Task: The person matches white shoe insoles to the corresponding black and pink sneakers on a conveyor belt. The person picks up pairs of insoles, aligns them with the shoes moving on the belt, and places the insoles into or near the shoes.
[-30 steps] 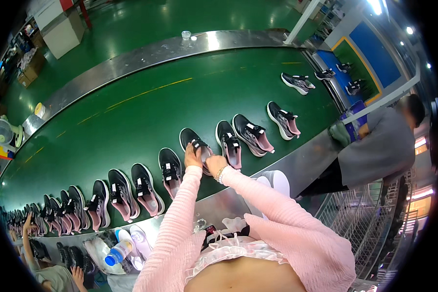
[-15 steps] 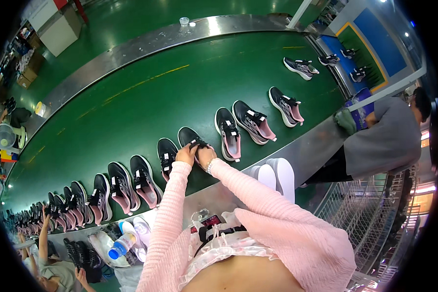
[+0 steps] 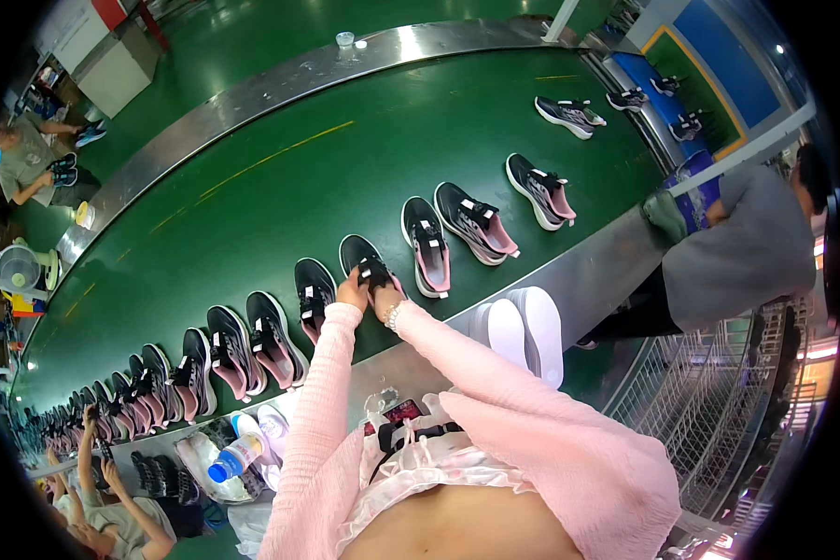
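A black sneaker with a pale sole and pink lining [image 3: 359,250] lies on the green belt in front of me, toe pointing away. My left hand [image 3: 353,291] grips it at the left side near the laces, fingers bent. My right hand [image 3: 385,298], with a beaded bracelet at the wrist, is at the shoe's opening and tongue, its fingertips partly hidden there. Just left of my hands stands a similar sneaker [image 3: 315,294]; another sneaker [image 3: 427,245] lies to the right.
Matching sneakers line the green belt [image 3: 252,215] both ways. Along its near metal edge stand white shoe lasts or soles [image 3: 537,336] and a blue-capped bottle [image 3: 233,459]. A seated co-worker [image 3: 742,252] is at right, beside a wire rack [image 3: 691,411]. Other people are at left.
Both hands stay on the same sneaker, the right hand having shifted slightly at its opening. The view has moved a little. A person at the far upper left shows more fully.
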The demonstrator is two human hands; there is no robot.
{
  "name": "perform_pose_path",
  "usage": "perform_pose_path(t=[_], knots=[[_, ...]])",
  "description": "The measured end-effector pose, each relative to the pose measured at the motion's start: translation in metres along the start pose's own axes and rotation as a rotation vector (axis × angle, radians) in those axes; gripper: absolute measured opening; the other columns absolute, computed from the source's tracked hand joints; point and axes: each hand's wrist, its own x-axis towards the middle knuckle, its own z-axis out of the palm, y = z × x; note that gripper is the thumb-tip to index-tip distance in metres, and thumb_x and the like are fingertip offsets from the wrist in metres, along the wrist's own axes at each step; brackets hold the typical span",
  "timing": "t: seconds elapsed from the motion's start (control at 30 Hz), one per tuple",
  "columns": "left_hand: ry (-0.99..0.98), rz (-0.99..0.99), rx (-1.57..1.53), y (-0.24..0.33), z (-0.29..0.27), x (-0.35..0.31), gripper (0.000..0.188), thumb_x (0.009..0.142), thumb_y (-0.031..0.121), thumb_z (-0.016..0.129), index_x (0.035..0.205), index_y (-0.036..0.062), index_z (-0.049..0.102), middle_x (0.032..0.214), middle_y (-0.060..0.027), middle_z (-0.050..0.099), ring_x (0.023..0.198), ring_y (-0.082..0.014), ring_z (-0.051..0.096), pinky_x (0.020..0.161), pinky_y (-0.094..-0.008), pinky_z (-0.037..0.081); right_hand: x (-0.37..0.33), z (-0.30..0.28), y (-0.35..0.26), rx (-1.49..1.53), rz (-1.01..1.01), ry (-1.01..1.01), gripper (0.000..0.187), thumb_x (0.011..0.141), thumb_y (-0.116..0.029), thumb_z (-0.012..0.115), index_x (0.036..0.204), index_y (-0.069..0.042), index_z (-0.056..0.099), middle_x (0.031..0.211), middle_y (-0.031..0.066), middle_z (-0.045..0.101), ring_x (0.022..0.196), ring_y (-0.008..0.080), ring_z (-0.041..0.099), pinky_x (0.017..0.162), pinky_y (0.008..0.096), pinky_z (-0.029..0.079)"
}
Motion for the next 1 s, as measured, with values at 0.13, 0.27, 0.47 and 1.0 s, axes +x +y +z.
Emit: perform_pose_path(t=[0.13, 0.27, 0.47, 1.0], knots=[[0.508, 0.397, 0.082, -0.017, -0.004, -0.025, 0.037, 0.069, 0.015, 0.060, 0.102, 0.0033, 0.046, 0.087, -0.0153, 0.054, 0.075, -0.0354, 0.052, 0.067, -0.0378, 0.042, -0.075, -0.044, -0.002, 0.262, -0.366, 0.331, 0.026, 0.075, -0.012, 0.044, 0.098, -0.002, 0.051, 0.110, 0.0206, 0.044, 0.095, 0.0325, 0.047, 0.082, 0.0353, 0.038], [0.303, 0.146, -0.031, 0.012, 0.023, -0.068, 0.032, 0.068, 0.010, 0.057, 0.097, -0.0002, 0.048, 0.094, -0.0170, 0.051, 0.085, -0.0327, 0.050, 0.073, -0.0353, 0.041, -0.115, -0.063, 0.023, 0.224, -0.238, 0.407, 0.028, 0.071, -0.011, 0.050, 0.098, -0.001, 0.049, 0.100, 0.0179, 0.048, 0.089, 0.0317, 0.048, 0.078, 0.0353, 0.040], [-0.315, -0.786, -0.186, 0.052, 0.053, 0.009, 0.028, 0.077, 0.023, 0.038, 0.083, -0.0020, 0.049, 0.092, -0.0260, 0.050, 0.083, -0.0387, 0.050, 0.075, -0.0409, 0.042, -0.111, -0.053, 0.043, 0.142, -0.303, 0.184, 0.028, 0.070, -0.024, 0.054, 0.092, -0.007, 0.050, 0.084, 0.0142, 0.052, 0.080, 0.0298, 0.049, 0.067, 0.0376, 0.042], [-0.711, -0.104, 0.559, 0.014, 0.032, 0.000, 0.031, 0.072, 0.027, 0.048, 0.094, 0.0072, 0.058, 0.091, -0.0148, 0.057, 0.083, -0.0270, 0.056, 0.073, -0.0344, 0.043, -0.099, -0.074, 0.027, 0.219, -0.264, 0.098, 0.019, 0.074, -0.028, 0.051, 0.079, -0.011, 0.057, 0.061, 0.0115, 0.056, 0.056, 0.0289, 0.055, 0.051, 0.0380, 0.043]])
